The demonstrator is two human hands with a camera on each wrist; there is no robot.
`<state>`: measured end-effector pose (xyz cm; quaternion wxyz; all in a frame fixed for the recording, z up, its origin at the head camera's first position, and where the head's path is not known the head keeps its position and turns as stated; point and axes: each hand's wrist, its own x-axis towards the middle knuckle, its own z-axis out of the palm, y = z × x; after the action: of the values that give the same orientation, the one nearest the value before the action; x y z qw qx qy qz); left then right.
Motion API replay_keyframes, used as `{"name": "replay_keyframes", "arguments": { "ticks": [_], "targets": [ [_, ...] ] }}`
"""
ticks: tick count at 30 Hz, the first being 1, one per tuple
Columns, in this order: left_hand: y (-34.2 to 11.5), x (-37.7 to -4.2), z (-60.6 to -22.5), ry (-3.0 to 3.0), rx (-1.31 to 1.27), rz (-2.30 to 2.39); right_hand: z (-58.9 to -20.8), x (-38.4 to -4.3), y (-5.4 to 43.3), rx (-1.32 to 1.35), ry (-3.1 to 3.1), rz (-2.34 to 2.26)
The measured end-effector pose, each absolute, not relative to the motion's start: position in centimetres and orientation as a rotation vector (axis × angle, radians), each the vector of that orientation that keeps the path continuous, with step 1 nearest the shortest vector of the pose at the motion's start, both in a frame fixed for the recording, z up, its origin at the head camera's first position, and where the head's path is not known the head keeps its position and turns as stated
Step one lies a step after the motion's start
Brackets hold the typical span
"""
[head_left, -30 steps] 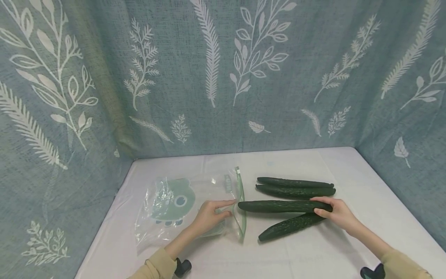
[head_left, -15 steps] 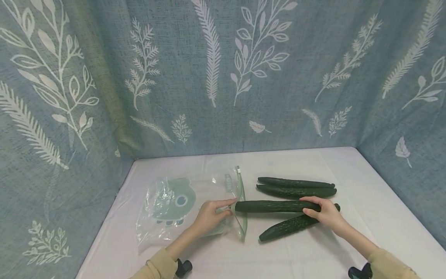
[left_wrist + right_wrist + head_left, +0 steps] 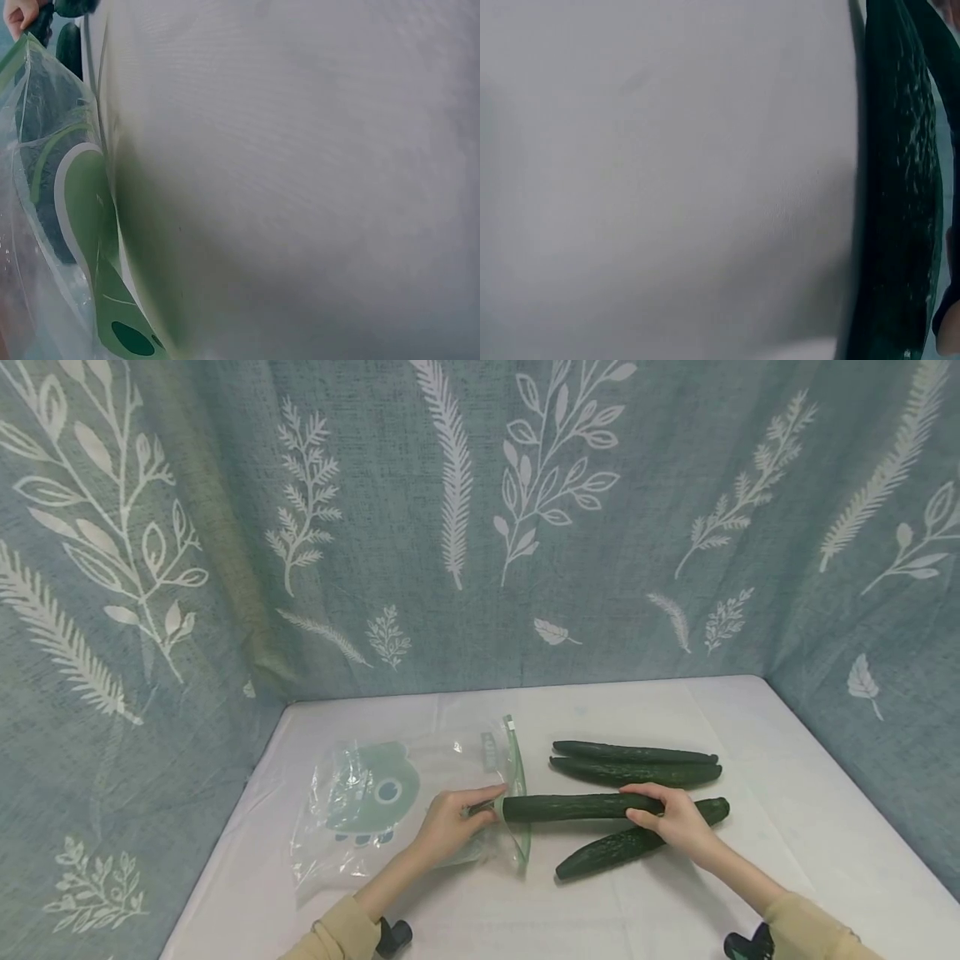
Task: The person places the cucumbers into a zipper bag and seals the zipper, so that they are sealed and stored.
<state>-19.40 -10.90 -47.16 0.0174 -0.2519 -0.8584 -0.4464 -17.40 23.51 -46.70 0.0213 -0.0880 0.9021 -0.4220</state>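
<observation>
I have the left hand low in the head view, its index finger extended and nearly straight, its thumb set apart on the near side, leaving a gap between the tips. The left forearm slants up and inward from a tan sleeve. Well apart from it, I have the right hand in a grip, thumb nearer me, fingers beyond. I see the right forearm lean inward from its own cuff, mirroring the left.
</observation>
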Motion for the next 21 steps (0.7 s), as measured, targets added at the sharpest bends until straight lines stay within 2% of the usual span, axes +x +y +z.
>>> {"name": "replay_keyframes", "arguments": {
  "ticks": [21],
  "targets": [
    [-10.5,-19.7,-47.1,-2.64,-0.764,-1.358,-48.0,-18.5,18.1,-0.388,2.792,-1.386]
  ]
}}
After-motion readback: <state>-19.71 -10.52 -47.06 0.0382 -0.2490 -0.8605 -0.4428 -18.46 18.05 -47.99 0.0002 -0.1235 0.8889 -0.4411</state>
